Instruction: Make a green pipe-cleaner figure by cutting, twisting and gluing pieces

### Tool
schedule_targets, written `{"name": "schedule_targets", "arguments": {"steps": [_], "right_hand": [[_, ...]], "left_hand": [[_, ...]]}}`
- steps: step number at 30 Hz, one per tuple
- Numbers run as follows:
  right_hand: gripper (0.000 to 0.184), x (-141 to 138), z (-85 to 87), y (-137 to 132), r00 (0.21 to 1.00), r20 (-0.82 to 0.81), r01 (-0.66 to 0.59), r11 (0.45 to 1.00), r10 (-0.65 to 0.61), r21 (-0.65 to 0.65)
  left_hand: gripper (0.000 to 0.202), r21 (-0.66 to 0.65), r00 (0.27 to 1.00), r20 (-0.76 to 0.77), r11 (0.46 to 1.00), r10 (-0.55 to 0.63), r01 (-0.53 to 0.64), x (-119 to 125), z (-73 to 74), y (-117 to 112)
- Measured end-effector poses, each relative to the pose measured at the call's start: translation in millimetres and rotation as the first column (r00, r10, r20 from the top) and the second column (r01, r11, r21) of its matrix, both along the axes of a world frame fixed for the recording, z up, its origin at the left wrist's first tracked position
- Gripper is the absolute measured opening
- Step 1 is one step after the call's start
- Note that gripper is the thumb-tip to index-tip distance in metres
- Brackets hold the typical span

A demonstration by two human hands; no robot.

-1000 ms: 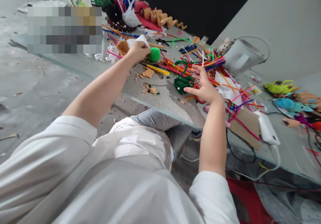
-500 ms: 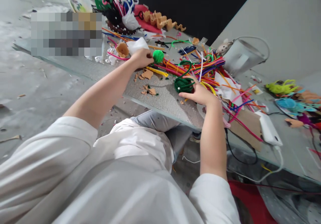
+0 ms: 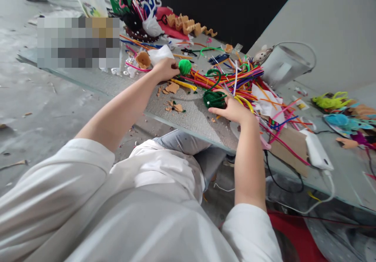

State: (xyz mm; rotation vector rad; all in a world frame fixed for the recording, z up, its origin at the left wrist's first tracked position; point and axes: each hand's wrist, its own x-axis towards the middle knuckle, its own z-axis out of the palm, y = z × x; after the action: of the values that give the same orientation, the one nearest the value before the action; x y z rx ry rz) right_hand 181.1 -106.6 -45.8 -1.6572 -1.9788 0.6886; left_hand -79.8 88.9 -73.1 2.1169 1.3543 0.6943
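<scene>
My left hand [image 3: 166, 69] rests on the grey textured tabletop [image 3: 195, 117], its fingers curled against a bright green pom-pom [image 3: 185, 66]. Whether it grips the pom-pom is unclear. Behind this hand lie a white paper scrap [image 3: 160, 54] and a tan felt cone [image 3: 143, 60]. My right hand [image 3: 232, 109] presses on a dark green pipe-cleaner coil [image 3: 214, 99], fingers over its right side and thumb below it. A green hooked end [image 3: 213, 74] rises from the coil. Yellow pipe cleaners [image 3: 183, 84] and tan felt scraps [image 3: 172, 88] lie between my hands.
A dense heap of multicoloured pipe cleaners [image 3: 235, 78] spreads right of the coil. A metal pail [image 3: 286, 65] stands beyond it. A white power bank [image 3: 316, 150] with cables lies on the right, near cardboard [image 3: 289, 148]. Fuzzy craft figures [image 3: 337, 120] lie further right.
My right hand has closed down onto the coil from a spread pose beside it. My left hand has shifted right, against the pom-pom, and off the white paper.
</scene>
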Motion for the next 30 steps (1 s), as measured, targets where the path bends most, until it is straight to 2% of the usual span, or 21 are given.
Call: {"name": "schedule_targets", "arguments": {"steps": [6, 11, 17, 22, 30], "right_hand": [[0.060, 1.1, -2.1, 0.6, 0.999, 0.050, 0.008, 0.999, -0.010, 0.040], [0.063, 1.0, -2.3, 1.6, 1.000, 0.013, 0.011, 1.000, -0.011, 0.017], [0.064, -1.0, -1.1, 1.1, 0.999, 0.023, 0.023, 1.000, -0.023, 0.011], [0.063, -2.6, 3.8, -2.5, 0.999, 0.040, 0.009, 1.000, -0.008, -0.018], [0.063, 2.0, -0.1, -0.2, 0.997, 0.079, -0.007, 1.000, 0.005, 0.016]], "left_hand": [[0.025, 0.007, 1.000, 0.009, 1.000, -0.012, 0.012, 1.3, -3.6, 3.6], [0.022, 0.056, 0.999, 0.051, 0.998, -0.002, -0.001, 1.4, -6.8, 6.7], [0.037, 0.019, 1.000, 0.010, 1.000, -0.022, 0.021, 2.0, -5.0, 7.0], [0.023, 0.081, 0.998, 0.055, 0.997, -0.020, 0.016, 1.5, -2.8, 0.9], [0.025, 0.045, 0.998, 0.056, 0.999, -0.030, 0.027, 1.1, -2.2, 1.0]]}}
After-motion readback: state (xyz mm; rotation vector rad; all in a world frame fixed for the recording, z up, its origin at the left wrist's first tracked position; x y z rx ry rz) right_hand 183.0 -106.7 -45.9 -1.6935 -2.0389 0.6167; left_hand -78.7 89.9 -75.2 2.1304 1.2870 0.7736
